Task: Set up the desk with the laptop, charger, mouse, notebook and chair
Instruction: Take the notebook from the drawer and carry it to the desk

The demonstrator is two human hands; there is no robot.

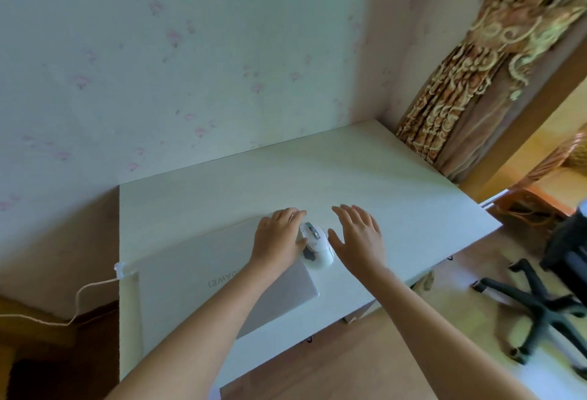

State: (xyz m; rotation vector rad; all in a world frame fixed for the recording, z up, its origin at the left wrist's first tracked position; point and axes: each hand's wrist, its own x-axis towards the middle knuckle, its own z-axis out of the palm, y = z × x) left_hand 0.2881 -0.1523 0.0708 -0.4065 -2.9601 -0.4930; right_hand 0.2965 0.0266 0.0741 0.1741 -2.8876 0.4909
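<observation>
A closed silver laptop [197,285] lies on the left half of the white desk [365,177]. A white charger plug [120,267] sits at the laptop's left edge, and its cable [79,301] drops off the desk to the floor. A white mouse [316,248] rests at the laptop's far right corner. My left hand [276,237] lies flat on that corner, its thumb and forefinger touching the mouse's left side. My right hand [359,237] hovers just right of the mouse, fingers spread, holding nothing. No notebook is in view.
A black swivel chair [540,304] stands on the wooden floor to the right of the desk, its star base showing. The desk backs onto a flowered wall. A patterned curtain [470,88] hangs at the desk's far right corner.
</observation>
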